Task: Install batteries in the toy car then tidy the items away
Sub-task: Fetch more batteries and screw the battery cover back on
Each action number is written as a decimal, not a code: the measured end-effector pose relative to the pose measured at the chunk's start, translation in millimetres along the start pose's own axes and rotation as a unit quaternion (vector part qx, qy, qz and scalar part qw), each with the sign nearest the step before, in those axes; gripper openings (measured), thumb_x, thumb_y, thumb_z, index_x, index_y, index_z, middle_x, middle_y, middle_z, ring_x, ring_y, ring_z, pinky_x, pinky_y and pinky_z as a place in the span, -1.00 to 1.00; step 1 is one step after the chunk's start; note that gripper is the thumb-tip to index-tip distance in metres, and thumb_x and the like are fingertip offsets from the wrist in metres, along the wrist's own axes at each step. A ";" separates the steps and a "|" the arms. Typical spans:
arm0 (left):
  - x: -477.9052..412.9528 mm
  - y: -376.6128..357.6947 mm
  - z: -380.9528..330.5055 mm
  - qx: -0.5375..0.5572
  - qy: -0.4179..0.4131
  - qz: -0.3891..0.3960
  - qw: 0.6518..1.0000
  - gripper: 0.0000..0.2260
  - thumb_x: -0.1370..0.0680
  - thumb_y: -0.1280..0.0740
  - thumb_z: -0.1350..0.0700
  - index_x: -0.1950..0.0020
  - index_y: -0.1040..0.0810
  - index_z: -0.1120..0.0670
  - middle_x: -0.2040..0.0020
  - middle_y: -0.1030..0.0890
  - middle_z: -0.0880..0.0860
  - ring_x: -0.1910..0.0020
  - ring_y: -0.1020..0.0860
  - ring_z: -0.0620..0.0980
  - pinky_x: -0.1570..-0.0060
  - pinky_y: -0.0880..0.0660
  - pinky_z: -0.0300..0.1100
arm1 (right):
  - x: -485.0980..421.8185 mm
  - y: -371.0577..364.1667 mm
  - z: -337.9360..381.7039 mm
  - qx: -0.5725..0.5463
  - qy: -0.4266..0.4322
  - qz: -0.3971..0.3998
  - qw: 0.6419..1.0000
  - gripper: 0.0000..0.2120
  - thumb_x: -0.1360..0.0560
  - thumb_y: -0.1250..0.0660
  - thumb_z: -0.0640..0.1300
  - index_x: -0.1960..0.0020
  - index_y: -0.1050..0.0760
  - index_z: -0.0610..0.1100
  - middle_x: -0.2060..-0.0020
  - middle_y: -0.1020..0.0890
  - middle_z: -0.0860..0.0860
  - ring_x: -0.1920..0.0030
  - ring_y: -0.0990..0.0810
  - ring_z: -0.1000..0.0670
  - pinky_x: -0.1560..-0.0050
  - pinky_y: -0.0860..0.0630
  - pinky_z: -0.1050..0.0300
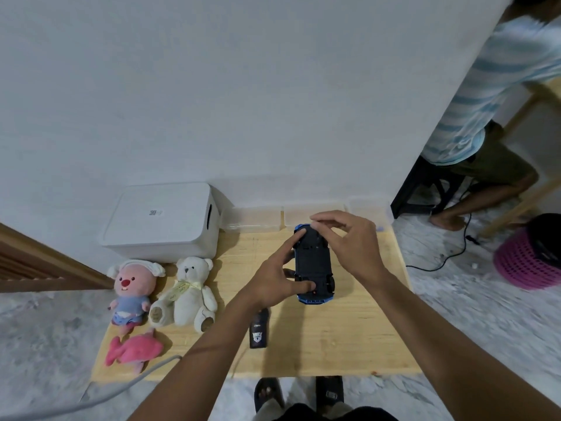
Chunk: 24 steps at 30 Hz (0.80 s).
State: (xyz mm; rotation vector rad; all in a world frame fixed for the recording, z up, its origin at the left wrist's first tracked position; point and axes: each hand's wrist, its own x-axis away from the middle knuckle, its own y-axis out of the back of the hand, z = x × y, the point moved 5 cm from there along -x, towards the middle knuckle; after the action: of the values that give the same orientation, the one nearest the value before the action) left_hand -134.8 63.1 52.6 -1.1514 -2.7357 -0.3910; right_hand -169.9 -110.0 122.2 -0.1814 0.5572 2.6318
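Toy car [314, 262]: was held belly-up above the middle of the wooden table [349, 329], its black underside facing the camera.
Left hand [274, 278]: gripped the car from its left side, with the thumb pressed on the underside near the end closest to the person.
Right hand [355, 241]: had curled fingers pinching the car's far end; whether a small part lay between the fingertips could not be told.
Step in hand: probably working at the battery compartment on the underside. No batteries or loose cover could be made out.
Next move: would call for a steady left-hand hold while the right hand's fingertips worked the underside.
Near side: a dark remote control [259, 329] lay on the table just under the left wrist, close enough to be knocked.
Left side: three plush toys [189, 290] and a white storage box [161, 220] stood well apart from the car.
Far edge: clear containers [252, 220] lined the wall, just beyond the right hand.
Open room: bare wood lay right of the car, up to the table's right edge.
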 end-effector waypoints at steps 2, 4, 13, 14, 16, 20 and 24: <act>3.8 8.9 -2.9 -0.002 -0.005 0.009 1.000 -0.08 -0.43 -0.58 0.25 -0.59 -0.21 -0.33 -0.49 -0.45 -0.16 -0.39 -0.51 -0.16 -0.23 -0.60 -0.06 | 2.2 -6.5 9.8 -0.003 0.011 -0.022 1.000 -0.93 -0.48 -0.52 -0.15 0.03 -0.74 -0.05 0.11 -0.73 0.17 0.06 -0.71 0.11 -0.06 -0.63 0.11; 7.5 17.5 -5.9 -0.005 -0.014 0.017 1.000 -0.08 -0.43 -0.58 0.25 -0.60 -0.21 -0.31 -0.50 -0.43 -0.19 -0.46 -0.44 -0.16 -0.26 -0.58 -0.05 | 5.4 -14.3 19.2 0.011 0.027 -0.026 0.999 -0.91 -0.51 -0.49 -0.16 0.00 -0.73 -0.05 0.06 -0.73 0.17 0.00 -0.70 0.15 -0.10 -0.62 0.12; 26.8 50.5 -10.7 -0.009 -0.029 0.034 0.999 -0.08 -0.42 -0.58 0.25 -0.58 -0.23 -0.35 -0.51 -0.41 -0.21 -0.48 -0.42 -0.13 -0.27 -0.58 -0.02 | 7.7 -35.9 44.2 0.030 0.031 -0.056 0.997 -0.91 -0.53 -0.47 -0.17 0.00 -0.73 -0.03 0.07 -0.72 0.12 0.03 -0.69 0.13 -0.06 -0.62 0.16; 29.0 53.9 -10.1 -0.009 -0.029 0.034 0.999 -0.09 -0.42 -0.58 0.25 -0.57 -0.23 -0.35 -0.51 -0.41 -0.22 -0.48 -0.42 -0.14 -0.28 -0.58 -0.01 | 9.2 -38.7 46.3 0.033 0.031 -0.052 0.998 -0.88 -0.55 -0.44 -0.17 -0.02 -0.73 -0.04 0.03 -0.72 0.14 -0.01 -0.69 0.15 -0.10 -0.61 0.19; 33.0 60.5 -8.3 -0.010 -0.028 0.034 0.999 -0.09 -0.42 -0.58 0.24 -0.57 -0.23 -0.36 -0.51 -0.40 -0.23 -0.49 -0.41 -0.15 -0.28 -0.58 0.01 | 10.5 -44.1 48.9 0.035 0.017 -0.038 0.999 -0.85 -0.56 -0.42 -0.19 -0.05 -0.73 -0.04 0.01 -0.73 0.17 -0.02 -0.69 0.20 -0.12 -0.59 0.26; 41.1 69.5 -5.5 -0.012 -0.023 0.035 0.999 -0.09 -0.44 -0.58 0.24 -0.59 -0.21 -0.34 -0.49 -0.41 -0.24 -0.47 -0.40 -0.24 -0.26 -0.58 -0.08 | 12.1 -51.5 53.2 0.018 0.011 -0.046 0.999 -0.90 -0.51 -0.50 -0.17 0.00 -0.74 -0.05 0.08 -0.74 0.16 0.07 -0.70 0.16 -0.02 -0.58 0.32; 46.8 74.7 -3.7 -0.011 -0.017 0.033 0.999 -0.09 -0.44 -0.57 0.24 -0.59 -0.21 -0.33 -0.47 -0.41 -0.28 -0.47 -0.40 -0.24 -0.25 -0.59 -0.10 | 17.7 -60.9 56.0 0.038 0.025 -0.038 0.998 -0.86 -0.56 -0.44 -0.16 -0.08 -0.73 -0.04 0.02 -0.73 0.18 -0.01 -0.69 0.22 -0.06 -0.55 0.38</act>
State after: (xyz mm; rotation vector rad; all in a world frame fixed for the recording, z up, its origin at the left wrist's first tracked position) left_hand -113.6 144.0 80.6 -1.2610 -2.7197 -0.3975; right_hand -160.4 -29.8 147.8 -0.2393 0.6539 2.5342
